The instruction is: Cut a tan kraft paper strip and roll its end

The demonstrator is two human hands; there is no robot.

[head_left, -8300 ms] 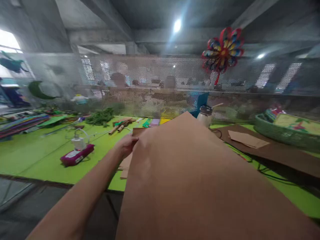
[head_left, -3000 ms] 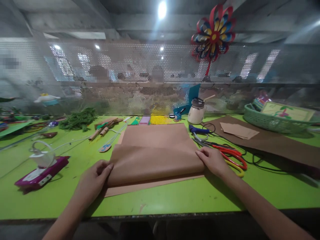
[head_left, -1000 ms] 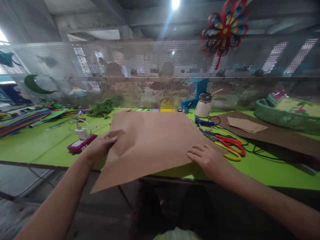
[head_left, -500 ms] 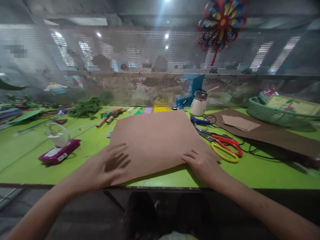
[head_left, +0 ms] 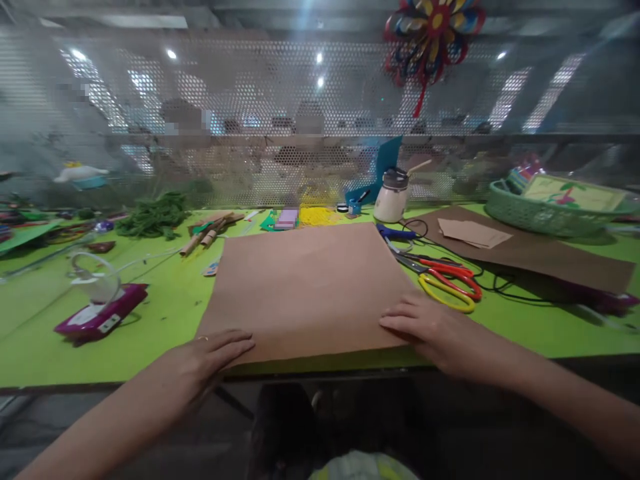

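A large sheet of brown kraft paper point(head_left: 300, 287) lies in front of me, its near edge close to the table's front edge. At its near left corner my left hand point(head_left: 213, 353) holds the paper, fingers together on top and the thumb hidden. My right hand point(head_left: 425, 327) grips the near right corner the same way, its thumb also out of sight. Just beyond the right hand is a pair of scissors point(head_left: 445, 280) with one red and one yellow handle. A blue-handled tool point(head_left: 396, 232) rests by the paper's far right corner.
A purple power strip point(head_left: 103, 313) with a white plug sits left on the green table point(head_left: 165, 320). Rolled brown paper point(head_left: 210, 233) and green strands point(head_left: 155, 215) lie behind it. At the back right are a jar point(head_left: 392, 197), a green basket point(head_left: 555, 210) and dark brown paper point(head_left: 540, 257).
My left hand has come down from above the paper onto its near left corner. The sheet has turned slightly, its near edge now more level. My view has shifted a little.
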